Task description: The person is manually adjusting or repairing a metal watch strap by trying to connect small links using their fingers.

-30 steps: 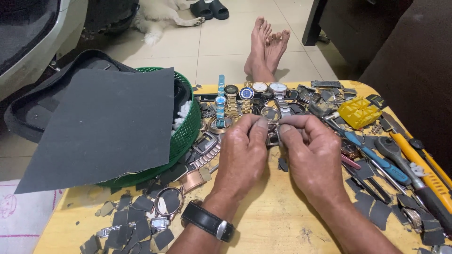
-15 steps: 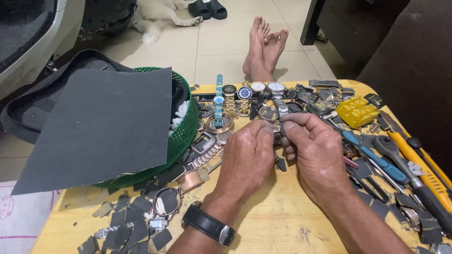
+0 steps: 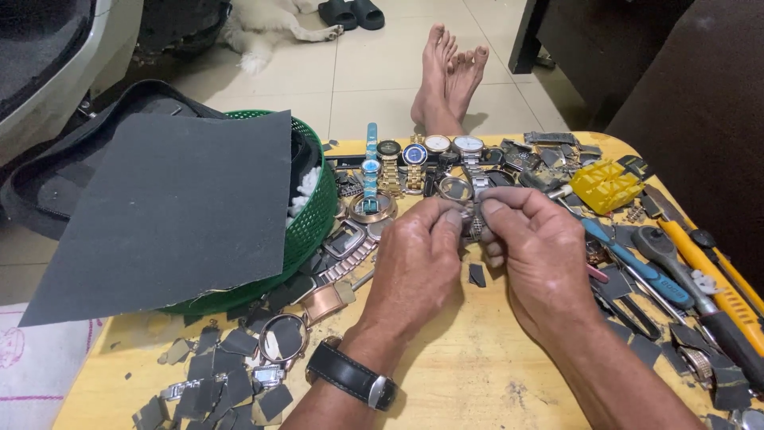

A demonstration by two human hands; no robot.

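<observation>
My left hand (image 3: pixel 418 259) and my right hand (image 3: pixel 535 251) meet over the middle of the wooden table (image 3: pixel 477 374), fingertips pinched together on a small metal watch part (image 3: pixel 475 227) with a bit of link band showing between them. Most of that part is hidden by my fingers. A black-strapped wristwatch (image 3: pixel 350 374) sits on my left wrist. Just beyond my hands lies a row of wristwatches (image 3: pixel 422 155) with gold, silver and blue bands.
A green basket (image 3: pixel 314 207) under a large dark sandpaper sheet (image 3: pixel 175 207) stands left. Scraps of sandpaper and watch cases (image 3: pixel 239 374) litter the near left. Screwdrivers and pliers (image 3: pixel 684 271) and a yellow plastic holder (image 3: pixel 606 185) lie right. A person's bare feet (image 3: pixel 447 76) rest beyond the table.
Both hands stay pinched on the small part, shifting slightly nearer to me and working it between the fingertips. Nothing else on the table has moved.
</observation>
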